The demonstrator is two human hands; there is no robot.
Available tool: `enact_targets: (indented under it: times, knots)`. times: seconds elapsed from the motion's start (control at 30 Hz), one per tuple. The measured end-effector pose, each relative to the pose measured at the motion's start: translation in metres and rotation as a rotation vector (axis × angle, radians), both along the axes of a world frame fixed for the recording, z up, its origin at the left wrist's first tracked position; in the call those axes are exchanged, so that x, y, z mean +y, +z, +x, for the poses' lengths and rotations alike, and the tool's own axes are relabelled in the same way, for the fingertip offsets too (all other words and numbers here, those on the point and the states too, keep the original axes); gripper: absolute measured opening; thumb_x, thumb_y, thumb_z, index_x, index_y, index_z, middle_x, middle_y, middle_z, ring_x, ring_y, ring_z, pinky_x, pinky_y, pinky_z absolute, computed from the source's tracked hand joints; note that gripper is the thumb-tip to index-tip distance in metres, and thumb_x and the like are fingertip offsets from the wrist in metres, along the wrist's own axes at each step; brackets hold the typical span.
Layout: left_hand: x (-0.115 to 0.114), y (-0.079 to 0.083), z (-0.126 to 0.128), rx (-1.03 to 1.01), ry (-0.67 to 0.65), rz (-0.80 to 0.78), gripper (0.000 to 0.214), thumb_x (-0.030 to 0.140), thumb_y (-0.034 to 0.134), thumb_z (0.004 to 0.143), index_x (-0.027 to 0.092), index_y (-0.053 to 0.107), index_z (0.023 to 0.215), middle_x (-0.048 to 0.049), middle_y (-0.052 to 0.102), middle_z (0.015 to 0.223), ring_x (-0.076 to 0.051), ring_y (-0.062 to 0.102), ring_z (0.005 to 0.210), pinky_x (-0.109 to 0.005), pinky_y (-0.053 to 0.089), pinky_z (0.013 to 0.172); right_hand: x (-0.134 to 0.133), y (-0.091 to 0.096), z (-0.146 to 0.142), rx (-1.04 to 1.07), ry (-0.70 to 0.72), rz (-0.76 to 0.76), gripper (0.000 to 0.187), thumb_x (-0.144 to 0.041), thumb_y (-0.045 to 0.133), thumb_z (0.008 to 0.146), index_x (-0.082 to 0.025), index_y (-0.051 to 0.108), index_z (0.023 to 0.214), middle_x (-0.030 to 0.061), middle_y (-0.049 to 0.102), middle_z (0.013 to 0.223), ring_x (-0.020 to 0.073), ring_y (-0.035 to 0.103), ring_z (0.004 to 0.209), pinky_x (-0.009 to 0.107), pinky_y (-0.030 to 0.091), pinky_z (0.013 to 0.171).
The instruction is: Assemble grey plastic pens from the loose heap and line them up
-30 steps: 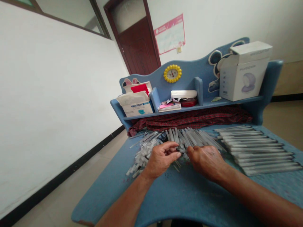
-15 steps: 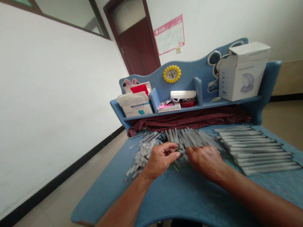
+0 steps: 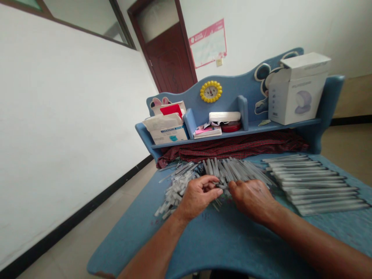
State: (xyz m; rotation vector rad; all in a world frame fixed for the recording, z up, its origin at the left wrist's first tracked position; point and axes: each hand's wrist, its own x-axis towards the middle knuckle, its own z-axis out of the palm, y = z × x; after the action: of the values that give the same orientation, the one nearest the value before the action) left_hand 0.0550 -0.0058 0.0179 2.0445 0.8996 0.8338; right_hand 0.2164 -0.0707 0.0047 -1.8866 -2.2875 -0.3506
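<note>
My left hand (image 3: 199, 195) and my right hand (image 3: 251, 199) meet over the middle of the desk. Between them is a translucent pen part (image 3: 223, 186), pinched by the left thumb and fingertips at one end and by the curled right fingers at the other. Most of it is hidden by the fingers. Left of the left hand lies a heap of short, whitish pen caps (image 3: 176, 190). Beyond both hands, clear pen barrels (image 3: 232, 168) are spread in a loose pile. A row of pens (image 3: 316, 182) lies side by side to the right.
The blue desk (image 3: 221, 244) carries a raised shelf (image 3: 258, 127) along its back. On the shelf stand a white box (image 3: 293, 93), a mask box (image 3: 168, 135) and some papers (image 3: 207, 131). Red checked cloth (image 3: 232, 146) is bunched beneath. A white wall (image 3: 64, 97) rises at left.
The left thumb has shifted slightly to the right, closer to the right hand. The right hand and the piles stay nearly the same.
</note>
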Motion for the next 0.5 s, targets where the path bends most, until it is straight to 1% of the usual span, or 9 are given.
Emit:
enact_targets:
  times: [0.1,0.2,0.33,0.43,0.5]
  knots:
    - [0.0001,0.0004,-0.0005,0.053,0.003,0.013,0.022,0.033,0.06,0.073,0.012,0.063,0.075,0.0008,0.056,0.055,-0.007,0.048,0.049,-0.018,0.036,0.047,0.0003,-0.0007,-0.0004,-0.004,0.002,0.007,0.021,-0.007,0.037,0.082,-0.014,0.057,0.083,0.0099,0.067,0.073,0.0209,0.065,0.062,0.023,0.039,0.049]
    - [0.0004,0.0,-0.0009,0.093,-0.007,0.033,0.023,0.032,0.054,0.078,0.012,0.062,0.068,0.0002,0.057,0.055,-0.007,0.048,0.048,-0.017,0.036,0.046,0.0011,-0.0017,-0.0006,-0.007,0.006,0.001,0.022,-0.008,0.036,0.083,-0.015,0.057,0.083,0.0097,0.067,0.074,0.0226,0.065,0.062,0.025,0.04,0.048]
    - [0.0012,-0.0023,-0.0008,0.063,-0.019,0.027,0.014,0.025,0.059,0.073,0.012,0.062,0.077,0.0015,0.057,0.058,-0.007,0.048,0.05,-0.017,0.036,0.048,0.0022,-0.0028,-0.0001,-0.01,0.006,-0.015,0.021,-0.007,0.037,0.082,-0.013,0.057,0.084,0.0117,0.066,0.074,0.0197,0.065,0.063,0.023,0.04,0.051]
    - [0.0015,-0.0027,-0.0006,0.044,-0.015,0.036,0.023,0.025,0.064,0.069,0.012,0.063,0.087,0.0029,0.055,0.06,-0.006,0.046,0.052,-0.017,0.035,0.049,0.0022,-0.0034,0.0002,-0.008,0.001,-0.001,0.021,-0.008,0.037,0.082,-0.014,0.057,0.084,0.0113,0.066,0.074,0.0207,0.065,0.064,0.024,0.041,0.051]
    - [0.001,-0.0013,-0.0003,0.052,-0.004,0.028,0.023,0.029,0.064,0.069,0.012,0.063,0.086,0.0026,0.054,0.059,-0.007,0.046,0.052,-0.018,0.035,0.049,0.0018,-0.0037,0.0001,-0.01,0.006,0.004,0.022,-0.008,0.035,0.083,-0.014,0.057,0.084,0.0109,0.066,0.074,0.0214,0.065,0.063,0.024,0.04,0.05]
